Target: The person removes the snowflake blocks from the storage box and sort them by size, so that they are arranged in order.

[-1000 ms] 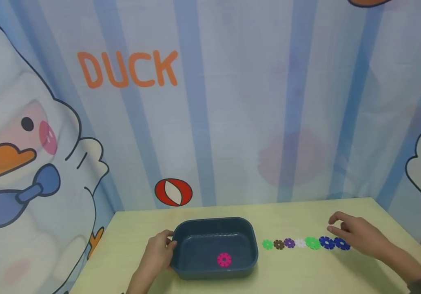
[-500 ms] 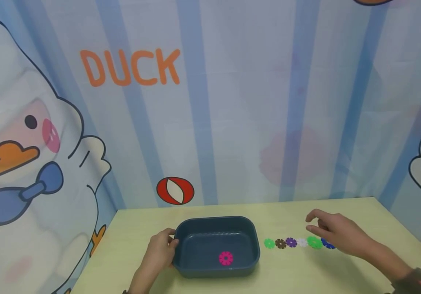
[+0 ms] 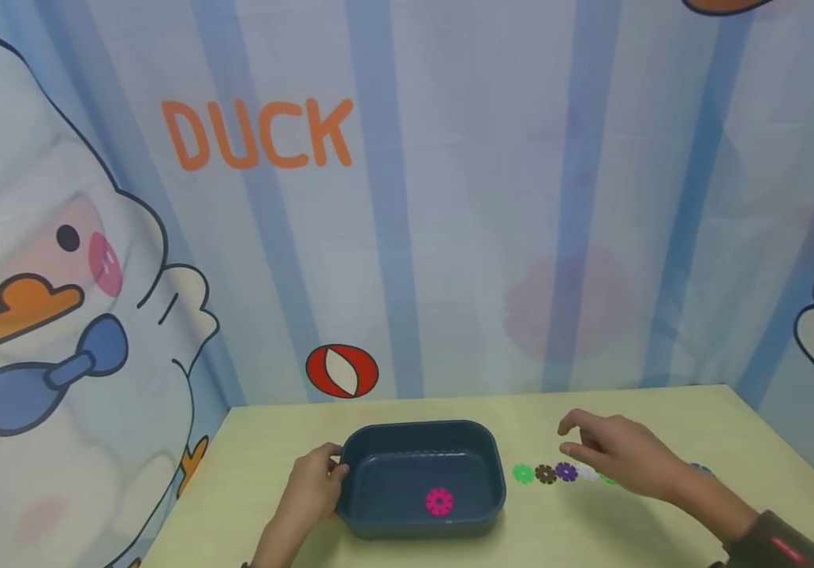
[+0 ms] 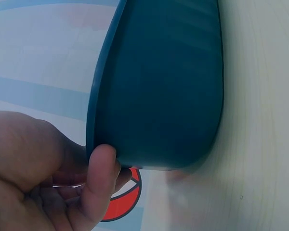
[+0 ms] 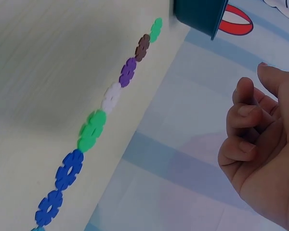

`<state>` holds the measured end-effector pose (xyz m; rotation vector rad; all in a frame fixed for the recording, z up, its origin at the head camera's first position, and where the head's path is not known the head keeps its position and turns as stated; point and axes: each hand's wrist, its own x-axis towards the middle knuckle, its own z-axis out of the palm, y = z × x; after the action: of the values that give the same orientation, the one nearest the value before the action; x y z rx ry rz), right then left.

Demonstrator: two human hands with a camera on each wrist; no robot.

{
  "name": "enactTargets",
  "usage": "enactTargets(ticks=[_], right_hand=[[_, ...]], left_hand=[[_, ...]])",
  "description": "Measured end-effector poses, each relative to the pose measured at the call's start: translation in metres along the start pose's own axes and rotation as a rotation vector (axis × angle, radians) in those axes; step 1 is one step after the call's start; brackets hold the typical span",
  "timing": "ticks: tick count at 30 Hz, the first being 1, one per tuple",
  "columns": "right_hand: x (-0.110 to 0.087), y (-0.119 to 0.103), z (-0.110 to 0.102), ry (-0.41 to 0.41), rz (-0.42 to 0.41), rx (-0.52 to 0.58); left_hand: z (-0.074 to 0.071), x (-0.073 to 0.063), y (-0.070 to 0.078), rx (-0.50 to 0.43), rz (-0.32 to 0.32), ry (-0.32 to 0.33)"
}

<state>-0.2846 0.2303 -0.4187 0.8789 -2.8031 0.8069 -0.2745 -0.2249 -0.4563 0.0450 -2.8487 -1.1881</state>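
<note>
My left hand (image 3: 311,485) grips the left end of a dark blue plastic tub (image 3: 421,528), thumb and fingers at its rim. One pink snowflake-shaped disc (image 3: 439,502) lies inside the tub. To the tub's right, notched discs run in a row: small green (image 3: 523,473), brown (image 3: 545,474), purple (image 3: 566,472), white (image 5: 111,97), larger green (image 5: 92,131), and blue ones (image 5: 69,170). Above the row hovers my right hand (image 3: 623,456), fingers loosely bent and holding nothing. In the head view it hides part of the row.
A pale wooden table (image 3: 279,426) carries the tub and discs. Behind it hangs a striped curtain (image 3: 464,237) with a printed duck (image 3: 31,315) and a red ball. A light blue disc (image 5: 37,229) shows at the row's far end.
My right hand has moved left along the row, from over the blue discs to over the white and green ones. The left hand keeps its hold on the tub.
</note>
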Motion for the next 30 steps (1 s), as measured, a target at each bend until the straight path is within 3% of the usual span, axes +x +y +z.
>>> enactTargets(ticks=[14, 23, 30], right_hand=[[0.023, -0.028, 0.025, -0.111, -0.045, 0.073], [0.036, -0.045, 0.043, -0.066, -0.103, 0.033], [0.047, -0.054, 0.053, -0.077, -0.158, 0.019]], left_hand=[[0.001, 0.001, 0.000, 0.002, -0.020, -0.004], [0.003, 0.002, 0.000, -0.006, -0.034, -0.014], [0.001, 0.003, 0.000, -0.006, -0.040, -0.015]])
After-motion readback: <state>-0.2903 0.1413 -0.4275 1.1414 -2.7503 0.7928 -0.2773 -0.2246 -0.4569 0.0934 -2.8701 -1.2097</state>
